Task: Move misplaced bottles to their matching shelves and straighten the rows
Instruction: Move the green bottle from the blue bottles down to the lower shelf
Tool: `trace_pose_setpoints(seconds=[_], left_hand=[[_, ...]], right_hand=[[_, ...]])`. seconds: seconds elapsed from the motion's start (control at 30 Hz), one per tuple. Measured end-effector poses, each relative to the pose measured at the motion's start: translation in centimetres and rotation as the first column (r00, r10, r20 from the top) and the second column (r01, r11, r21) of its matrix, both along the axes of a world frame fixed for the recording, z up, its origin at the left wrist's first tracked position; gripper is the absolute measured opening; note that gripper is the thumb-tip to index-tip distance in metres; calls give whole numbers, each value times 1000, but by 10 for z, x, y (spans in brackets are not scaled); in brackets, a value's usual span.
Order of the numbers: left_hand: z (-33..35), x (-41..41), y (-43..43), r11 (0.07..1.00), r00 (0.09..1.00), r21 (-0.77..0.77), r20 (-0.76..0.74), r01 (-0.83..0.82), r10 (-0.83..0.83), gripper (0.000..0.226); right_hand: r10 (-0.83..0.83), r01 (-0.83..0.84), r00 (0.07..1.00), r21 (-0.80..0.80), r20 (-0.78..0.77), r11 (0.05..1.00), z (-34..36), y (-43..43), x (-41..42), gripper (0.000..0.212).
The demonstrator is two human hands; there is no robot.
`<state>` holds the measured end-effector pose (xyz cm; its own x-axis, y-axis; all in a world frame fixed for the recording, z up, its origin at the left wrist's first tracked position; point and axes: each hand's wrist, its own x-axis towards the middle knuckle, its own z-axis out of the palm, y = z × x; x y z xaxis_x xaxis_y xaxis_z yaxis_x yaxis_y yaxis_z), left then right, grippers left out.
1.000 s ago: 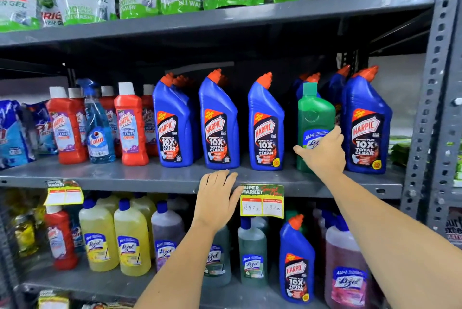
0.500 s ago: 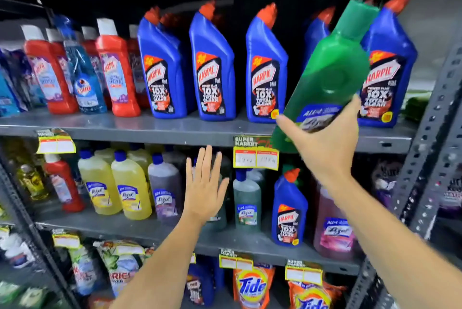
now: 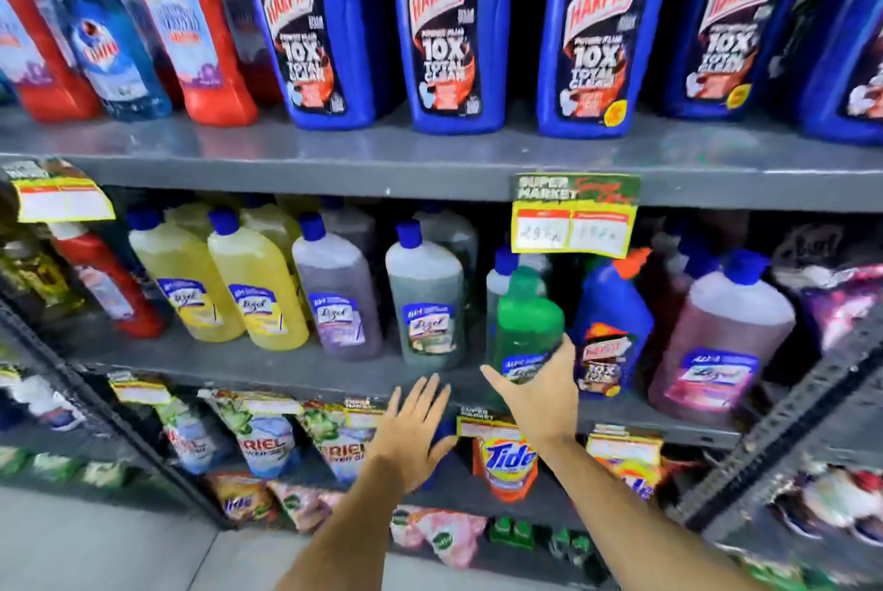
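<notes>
My right hand [image 3: 537,392] grips the lower part of a green bottle [image 3: 525,323] with a green cap, held upright at the front of the lower shelf [image 3: 286,373], between a grey-green Lizol bottle [image 3: 425,299] and a blue Harpic bottle [image 3: 609,327] that stands among the Lizol row. My left hand [image 3: 413,428] hovers flat with fingers spread in front of that shelf's edge, holding nothing. Blue Harpic bottles [image 3: 444,31] line the upper shelf [image 3: 430,174].
Red bottles [image 3: 191,31] and a blue spray bottle [image 3: 100,41] stand at the upper left. Yellow [image 3: 258,284], purple [image 3: 337,299] and pink [image 3: 716,342] Lizol bottles fill the lower shelf. A yellow price tag [image 3: 573,227] hangs above my right hand. Detergent pouches [image 3: 506,461] lie below.
The green bottle has come off the upper Harpic shelf and down to the lower Lizol shelf in my right hand. My left hand dropped lower too, and the view tilted down.
</notes>
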<state>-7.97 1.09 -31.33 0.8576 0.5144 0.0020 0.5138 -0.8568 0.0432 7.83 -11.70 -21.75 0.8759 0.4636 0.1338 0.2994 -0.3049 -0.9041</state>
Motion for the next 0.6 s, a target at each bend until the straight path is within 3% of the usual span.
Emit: trace_pose_setpoints(seconds=[0.33, 0.6], left_hand=[[-17, -5, 4, 998, 998, 9, 33, 55, -56, 71], [-20, -6, 3, 998, 998, 0, 23, 56, -56, 71]], right_hand=[[0, 9, 997, -122, 76, 993, -21, 37, -6, 111], [46, -50, 998, -91, -37, 995, -23, 18, -5, 109]])
